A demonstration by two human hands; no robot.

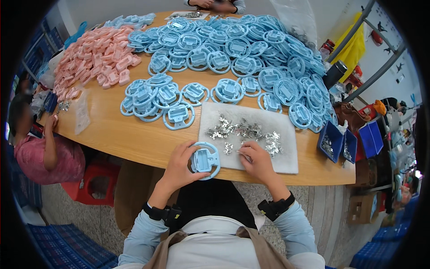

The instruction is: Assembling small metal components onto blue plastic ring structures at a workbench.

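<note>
A: Where is the held blue wheel (204, 160)?
B: At the near edge of the table (107, 112), overlapping the near left corner of the white pad (210, 117). The left hand (180, 167) has its fingers clamped on the rim.
A: And the right hand (259, 164)?
B: Over the pad, thumb and fingertips close together; I cannot tell whether they pinch anything.
A: What lies between the hands?
B: A small cluster of shiny metal pieces (228, 148), with larger heaps (248, 130) just beyond.
A: What hems the pad in?
B: Loose blue wheels (179, 115) on its left, a big blue pile (237, 46) far and right, blue bins (329, 141) at the right edge.
A: Farther left?
B: Pink parts (96, 56), a clear plastic bag (82, 114), and a seated person (49, 154) by a red stool (85, 186).
</note>
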